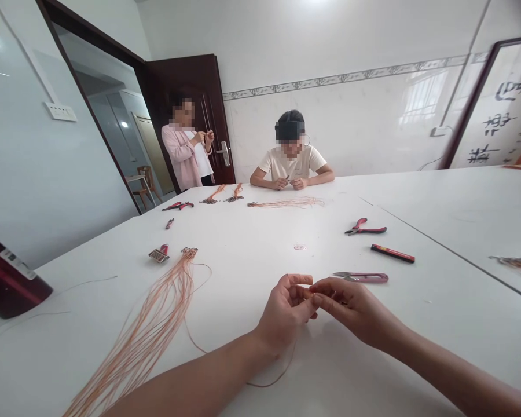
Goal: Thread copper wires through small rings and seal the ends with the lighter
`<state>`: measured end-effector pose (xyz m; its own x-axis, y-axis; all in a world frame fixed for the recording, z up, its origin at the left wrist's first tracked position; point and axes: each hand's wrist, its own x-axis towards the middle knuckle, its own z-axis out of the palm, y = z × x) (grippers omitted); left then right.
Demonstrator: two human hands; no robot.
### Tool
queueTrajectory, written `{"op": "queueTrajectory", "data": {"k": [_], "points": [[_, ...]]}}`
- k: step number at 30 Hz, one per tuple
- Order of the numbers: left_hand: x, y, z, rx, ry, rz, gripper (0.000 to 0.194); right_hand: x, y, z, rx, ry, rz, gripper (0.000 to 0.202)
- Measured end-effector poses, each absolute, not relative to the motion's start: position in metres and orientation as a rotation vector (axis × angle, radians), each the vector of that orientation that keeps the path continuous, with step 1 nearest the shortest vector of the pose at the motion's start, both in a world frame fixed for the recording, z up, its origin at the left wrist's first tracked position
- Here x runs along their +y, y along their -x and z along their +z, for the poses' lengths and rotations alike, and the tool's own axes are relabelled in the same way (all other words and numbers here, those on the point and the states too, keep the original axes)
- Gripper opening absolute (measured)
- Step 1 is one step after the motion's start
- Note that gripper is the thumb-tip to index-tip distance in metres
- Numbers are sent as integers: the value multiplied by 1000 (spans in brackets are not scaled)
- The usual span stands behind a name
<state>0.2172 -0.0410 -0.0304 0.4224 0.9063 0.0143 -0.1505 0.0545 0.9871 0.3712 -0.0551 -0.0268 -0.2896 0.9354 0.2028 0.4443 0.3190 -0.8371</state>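
Observation:
Over the front of the white table, my left hand and my right hand meet fingertip to fingertip. Both are closed in a pinch, and the small spot between the fingers is mostly hidden. A thin orange-brown cord hangs from below my left hand, loops on the table and passes under my left forearm. To the left lies a long bundle of similar cords, gathered at small metal ends. Thread snips with a pink handle lie just beyond my right hand.
Red-handled pliers and a red-and-black stick lie at right. A small metal-faced object is at left, near a dark red flask. Across the table a person sits; another person stands by the door.

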Motion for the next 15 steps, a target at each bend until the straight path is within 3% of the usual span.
{"op": "queueTrajectory", "data": {"k": [9,15], "points": [[-40,-216,-33,737,-1400,954,28,-46,-379,-29,-1269,1073,1067,26],[-44,-210,-30,766,-1696,982,27,-35,-415,9,-624,648,996,16]]}}
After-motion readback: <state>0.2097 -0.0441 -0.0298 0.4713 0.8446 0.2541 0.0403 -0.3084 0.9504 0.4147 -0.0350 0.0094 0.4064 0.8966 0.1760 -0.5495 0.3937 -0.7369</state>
